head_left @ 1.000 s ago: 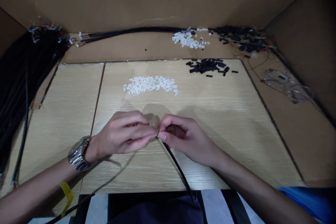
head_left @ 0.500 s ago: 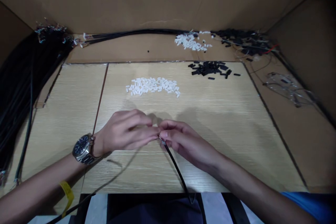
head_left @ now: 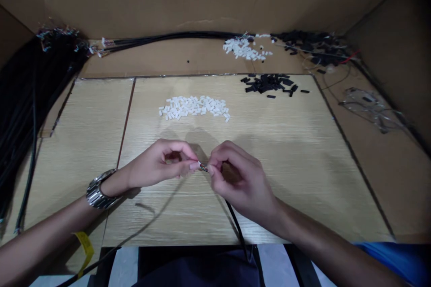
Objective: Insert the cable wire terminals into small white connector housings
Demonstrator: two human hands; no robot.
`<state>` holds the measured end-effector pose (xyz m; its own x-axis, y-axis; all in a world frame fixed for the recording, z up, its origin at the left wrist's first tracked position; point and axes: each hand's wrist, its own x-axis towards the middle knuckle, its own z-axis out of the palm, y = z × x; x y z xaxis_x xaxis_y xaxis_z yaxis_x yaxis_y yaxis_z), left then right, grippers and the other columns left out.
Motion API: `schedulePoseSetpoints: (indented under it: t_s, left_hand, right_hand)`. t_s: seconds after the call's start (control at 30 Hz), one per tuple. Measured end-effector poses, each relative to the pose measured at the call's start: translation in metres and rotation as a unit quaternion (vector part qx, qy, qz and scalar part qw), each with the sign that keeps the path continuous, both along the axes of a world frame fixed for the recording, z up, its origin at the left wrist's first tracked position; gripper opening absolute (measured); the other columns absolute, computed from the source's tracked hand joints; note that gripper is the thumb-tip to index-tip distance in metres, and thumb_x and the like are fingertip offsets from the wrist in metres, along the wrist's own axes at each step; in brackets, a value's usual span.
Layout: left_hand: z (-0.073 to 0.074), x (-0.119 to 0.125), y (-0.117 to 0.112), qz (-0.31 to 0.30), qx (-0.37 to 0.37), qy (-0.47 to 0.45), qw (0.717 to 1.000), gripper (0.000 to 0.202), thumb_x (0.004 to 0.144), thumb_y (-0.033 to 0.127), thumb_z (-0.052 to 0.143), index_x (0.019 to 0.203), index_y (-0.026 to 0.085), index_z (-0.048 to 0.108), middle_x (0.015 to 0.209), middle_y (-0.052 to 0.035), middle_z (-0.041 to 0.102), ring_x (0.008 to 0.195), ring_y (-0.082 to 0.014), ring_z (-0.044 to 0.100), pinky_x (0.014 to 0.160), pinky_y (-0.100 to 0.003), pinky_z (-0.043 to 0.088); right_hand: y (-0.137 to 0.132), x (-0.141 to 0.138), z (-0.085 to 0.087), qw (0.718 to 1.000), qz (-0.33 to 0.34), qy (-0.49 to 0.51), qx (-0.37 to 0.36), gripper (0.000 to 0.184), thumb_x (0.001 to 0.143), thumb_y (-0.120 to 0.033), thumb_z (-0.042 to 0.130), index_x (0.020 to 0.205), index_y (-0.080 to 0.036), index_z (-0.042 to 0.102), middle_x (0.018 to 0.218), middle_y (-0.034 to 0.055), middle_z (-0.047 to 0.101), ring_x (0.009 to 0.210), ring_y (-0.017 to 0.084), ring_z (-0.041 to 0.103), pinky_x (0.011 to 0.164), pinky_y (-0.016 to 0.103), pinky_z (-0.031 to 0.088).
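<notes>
Brown cardboard fills the far side of my feed, beyond my left hand and my right hand. Next in size comes the pale wooden counter, spread out below both hands, with a dark seam beyond the left hand. Far out past the left hand, on its outer side, I have a thick bundle of black cords. From under the right hand a black cable runs back toward me and over the near edge of the counter. A tangle of clear plastic lies well off to the outside of the right hand. Straight ahead of the gap between the hands sits a pile of white pieces; past the right hand is a pile of black pieces and, farther out again, a second white heap. A metal watch sits just behind the left hand, and a yellow tag shows farther back on that side. Smallest are the thin twisted wires between the hands: the left hand is pinched on their tips, thumb against fingers, while the right hand clamps the end of the black cable, hiding from me exactly where its cover stops.
</notes>
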<state>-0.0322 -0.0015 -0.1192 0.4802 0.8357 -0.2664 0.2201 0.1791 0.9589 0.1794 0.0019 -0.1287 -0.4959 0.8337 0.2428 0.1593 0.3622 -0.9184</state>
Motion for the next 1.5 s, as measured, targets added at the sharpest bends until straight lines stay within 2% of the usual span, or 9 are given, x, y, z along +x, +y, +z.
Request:
schedulePoseSetpoints:
  t_s: [0.07,0.13,0.3,0.63,0.73,0.97,1.5]
  left_hand:
    - [0.000,0.000,0.001,-0.004,-0.096,-0.058,0.994,0.016,0.087,0.028,0.066,0.085,0.012,0.065,0.072,-0.0011,0.064,0.061,-0.0090,0.057,0.055,-0.019,0.048]
    - [0.000,0.000,0.002,-0.005,-0.143,-0.095,0.985,0.013,0.086,0.025,0.067,0.084,0.012,0.065,0.073,-0.0012,0.065,0.061,-0.0090,0.058,0.056,-0.019,0.050]
    - [0.000,-0.003,0.004,-0.007,-0.177,-0.129,0.976,0.013,0.086,0.023,0.067,0.078,0.012,0.066,0.068,0.0006,0.065,0.059,-0.0077,0.059,0.055,-0.018,0.048]
    - [0.007,-0.001,0.008,-0.019,-0.190,-0.104,0.976,0.015,0.087,0.022,0.064,0.076,0.012,0.066,0.065,0.0013,0.062,0.059,-0.0074,0.057,0.056,-0.017,0.045]
    - [0.009,-0.001,0.008,-0.022,-0.193,-0.098,0.976,0.016,0.087,0.023,0.064,0.076,0.012,0.065,0.063,0.0021,0.061,0.059,-0.0075,0.056,0.057,-0.018,0.044]
    - [0.011,-0.001,0.008,-0.031,-0.201,-0.086,0.975,0.017,0.086,0.024,0.064,0.074,0.013,0.064,0.060,0.0030,0.058,0.056,-0.0069,0.052,0.057,-0.018,0.042]
    - [0.009,-0.002,0.012,-0.042,-0.215,-0.079,0.972,0.018,0.084,0.028,0.066,0.074,0.012,0.066,0.058,0.0030,0.056,0.054,-0.0078,0.051,0.056,-0.020,0.041]
  right_hand:
    - [-0.001,0.002,-0.002,0.992,0.007,-0.022,0.125,0.017,0.079,-0.002,0.060,0.088,-0.016,0.056,0.085,0.0013,0.053,0.077,0.011,0.054,0.065,0.023,0.044]
    - [-0.002,0.004,-0.002,0.980,0.012,-0.042,0.193,0.021,0.079,0.000,0.060,0.093,-0.014,0.056,0.088,0.0035,0.054,0.081,0.012,0.055,0.067,0.023,0.046]
    - [-0.001,0.005,-0.002,0.967,0.016,-0.080,0.242,0.018,0.079,0.000,0.062,0.093,-0.012,0.057,0.086,0.0057,0.054,0.077,0.013,0.053,0.065,0.024,0.048]
    - [0.000,0.003,0.004,0.937,0.027,-0.117,0.329,0.016,0.078,0.003,0.061,0.089,-0.009,0.058,0.082,0.0092,0.057,0.074,0.015,0.053,0.058,0.027,0.047]
    - [-0.001,0.003,0.005,0.932,0.029,-0.127,0.339,0.017,0.078,0.003,0.061,0.090,-0.009,0.058,0.081,0.0089,0.058,0.073,0.016,0.054,0.059,0.027,0.048]
    - [-0.001,0.003,0.000,0.943,0.006,-0.121,0.310,0.013,0.083,-0.003,0.060,0.093,-0.012,0.058,0.083,0.0068,0.057,0.073,0.013,0.057,0.060,0.024,0.048]
    - [-0.001,0.003,0.002,0.939,0.022,-0.134,0.315,0.012,0.084,-0.002,0.058,0.092,-0.011,0.058,0.083,0.0052,0.057,0.073,0.012,0.057,0.058,0.023,0.047]
